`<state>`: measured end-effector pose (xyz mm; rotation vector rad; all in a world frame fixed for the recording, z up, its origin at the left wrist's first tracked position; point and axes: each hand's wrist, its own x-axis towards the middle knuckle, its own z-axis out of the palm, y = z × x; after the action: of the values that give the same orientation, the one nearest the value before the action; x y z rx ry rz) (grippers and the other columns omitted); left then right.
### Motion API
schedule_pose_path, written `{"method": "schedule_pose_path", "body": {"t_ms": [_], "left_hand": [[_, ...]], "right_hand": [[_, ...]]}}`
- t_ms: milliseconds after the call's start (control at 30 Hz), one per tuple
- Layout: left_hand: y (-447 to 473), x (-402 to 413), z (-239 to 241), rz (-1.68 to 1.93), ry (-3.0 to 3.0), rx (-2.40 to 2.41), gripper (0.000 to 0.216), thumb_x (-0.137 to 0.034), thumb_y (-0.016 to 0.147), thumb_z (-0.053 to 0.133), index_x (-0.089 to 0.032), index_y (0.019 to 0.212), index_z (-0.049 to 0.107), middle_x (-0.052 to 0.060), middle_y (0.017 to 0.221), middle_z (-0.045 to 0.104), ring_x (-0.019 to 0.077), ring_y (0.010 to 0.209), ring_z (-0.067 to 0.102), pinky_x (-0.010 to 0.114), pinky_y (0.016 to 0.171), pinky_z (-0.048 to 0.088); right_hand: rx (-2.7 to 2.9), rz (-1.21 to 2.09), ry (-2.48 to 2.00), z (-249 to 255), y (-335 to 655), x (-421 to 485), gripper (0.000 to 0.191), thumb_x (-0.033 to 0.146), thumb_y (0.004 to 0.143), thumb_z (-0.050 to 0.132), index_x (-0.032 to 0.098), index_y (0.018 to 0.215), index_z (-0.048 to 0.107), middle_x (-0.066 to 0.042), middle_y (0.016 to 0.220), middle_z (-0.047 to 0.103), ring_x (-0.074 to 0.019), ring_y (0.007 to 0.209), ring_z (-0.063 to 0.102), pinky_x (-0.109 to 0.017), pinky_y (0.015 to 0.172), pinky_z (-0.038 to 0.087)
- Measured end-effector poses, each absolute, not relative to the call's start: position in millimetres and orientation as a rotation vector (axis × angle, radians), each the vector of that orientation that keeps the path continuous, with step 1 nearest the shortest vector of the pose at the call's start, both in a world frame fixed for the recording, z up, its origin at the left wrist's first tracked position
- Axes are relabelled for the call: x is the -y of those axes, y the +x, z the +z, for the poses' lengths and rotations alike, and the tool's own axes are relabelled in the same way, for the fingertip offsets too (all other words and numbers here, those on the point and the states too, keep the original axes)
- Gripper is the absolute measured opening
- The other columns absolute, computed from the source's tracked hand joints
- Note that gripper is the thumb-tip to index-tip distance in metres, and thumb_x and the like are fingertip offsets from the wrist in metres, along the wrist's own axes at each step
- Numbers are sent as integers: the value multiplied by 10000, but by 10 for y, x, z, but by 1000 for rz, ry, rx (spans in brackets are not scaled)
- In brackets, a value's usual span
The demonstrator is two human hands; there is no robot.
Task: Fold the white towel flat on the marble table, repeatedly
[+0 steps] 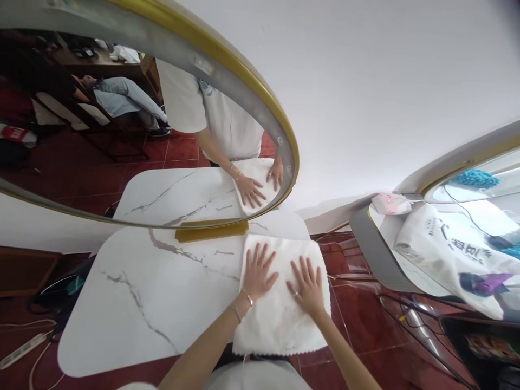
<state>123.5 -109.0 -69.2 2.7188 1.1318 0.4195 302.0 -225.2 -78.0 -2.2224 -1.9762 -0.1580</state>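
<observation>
A white cloth (280, 319) with a zigzag-cut edge lies flat on the right end of a white marble-patterned table (142, 292). My left hand (257, 271) rests palm down on the cloth's upper left part, fingers spread and open. My right hand (307, 283) lies flat beside it on the cloth, fingers stretched out, a ring on one finger. Both hands press on the cloth and hold nothing. Bracelets circle my left wrist.
A round gold-framed mirror (260, 103) stands at the table's back on a gold base (211, 232), reflecting my hands and a seated person. Another table at right carries a white printed bag (447, 246). Red tiled floor, cables and a power strip (22, 349) lie around.
</observation>
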Motion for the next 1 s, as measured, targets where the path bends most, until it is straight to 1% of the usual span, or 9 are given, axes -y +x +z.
{"method": "schedule_pose_path", "body": {"t_ms": [200, 333, 433, 500, 600, 667, 767, 900, 1000], "left_hand": [[1104, 1331, -708, 390, 2687, -1185, 655, -420, 901, 484, -322, 1503, 247, 49, 1599, 170, 346, 1468, 100, 611, 1154, 118], [1636, 934, -646, 299, 2603, -1252, 624, -159, 878, 468, -382, 1449, 351, 55, 1586, 217, 361, 1458, 151, 674, 1110, 178], [2130, 508, -613, 201, 2563, -1177, 571, -84, 879, 398, -328, 1391, 459, 69, 1555, 302, 282, 1444, 243, 583, 1134, 240], [2372, 234, -614, 252, 2551, -1178, 514, -121, 896, 389, -292, 1371, 489, 73, 1543, 329, 250, 1441, 256, 544, 1148, 238], [2547, -62, -634, 394, 2578, -1194, 455, -282, 934, 406, -282, 1383, 477, 71, 1552, 308, 255, 1450, 221, 533, 1168, 177], [2557, -127, -645, 427, 2603, -1185, 481, -385, 945, 399, -274, 1411, 442, 78, 1564, 278, 271, 1458, 191, 535, 1175, 139], [2430, 57, -641, 401, 2607, -1203, 528, -428, 948, 396, -259, 1448, 383, 100, 1579, 228, 295, 1468, 145, 567, 1170, 107], [1997, 819, -601, 384, 2576, -1235, 628, -502, 905, 475, -288, 1475, 321, 104, 1601, 133, 351, 1470, 87, 650, 1143, 61], [1598, 1499, -574, 364, 2565, -1174, 684, -509, 888, 508, -299, 1495, 273, 97, 1605, 117, 354, 1468, 99, 625, 1149, 114]], "right_hand": [[1982, -166, -2218, -808, 2841, 2666, 664, 475, 946, 397, 316, 1532, 126, -71, 1585, 183, -314, 1456, 163, -578, 1135, 135], [2006, -139, -2223, -808, 3054, 2164, 605, 458, 962, 371, 314, 1521, 188, -66, 1588, 172, -301, 1465, 120, -582, 1137, 120], [2027, -74, -2244, -799, 3271, 1631, 573, 469, 962, 366, 290, 1500, 279, -73, 1585, 185, -296, 1468, 98, -587, 1138, 105], [1998, -41, -2270, -791, 3420, 1305, 567, 466, 964, 364, 282, 1495, 296, -78, 1585, 184, -292, 1469, 90, -585, 1137, 114], [1982, -16, -2239, -785, 3611, 986, 544, 462, 968, 361, 272, 1477, 344, -77, 1581, 199, -290, 1470, 87, -575, 1133, 152], [1974, -19, -2190, -792, 3683, 940, 517, 451, 975, 353, 250, 1449, 402, -83, 1566, 249, -282, 1466, 116, -552, 1139, 170], [1893, -31, -2150, -812, 3673, 1146, 491, 406, 996, 314, 223, 1440, 417, -87, 1526, 342, -244, 1450, 198, -486, 1154, 196], [1795, -26, -2218, -805, 3467, 1775, 543, 400, 1004, 278, 244, 1521, 220, -66, 1551, 290, -230, 1449, 209, -476, 1144, 219], [1777, -19, -2298, -781, 3205, 2298, 638, 469, 985, 277, 249, 1544, 64, -78, 1573, 225, -264, 1453, 196, -520, 1135, 204]]}}
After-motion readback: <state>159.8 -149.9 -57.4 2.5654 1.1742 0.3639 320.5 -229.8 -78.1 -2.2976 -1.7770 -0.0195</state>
